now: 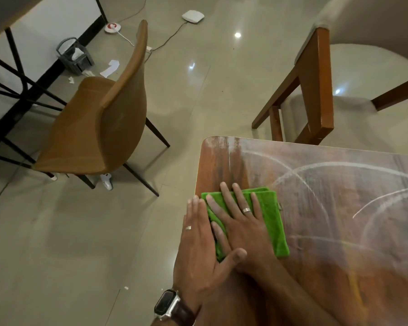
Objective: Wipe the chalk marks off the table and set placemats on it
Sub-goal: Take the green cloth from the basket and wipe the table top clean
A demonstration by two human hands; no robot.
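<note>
A folded green cloth (272,222) lies on the wooden table (316,267) near its left edge. My right hand (240,222) presses flat on the cloth with fingers spread. My left hand (200,250) sits flat at the table's left edge, fingers straight, its thumb against my right wrist and its fingers along the cloth's left side. White chalk marks (339,203) curve in arcs across the table to the right of the cloth, with a smeared patch (231,149) at the far left corner. No placemats are in view.
A tan chair (99,128) stands on the tiled floor to the left of the table. A wooden chair (311,90) stands beyond the table's far edge. A grey caddy (74,56), paper scraps and cables lie on the floor at the back left.
</note>
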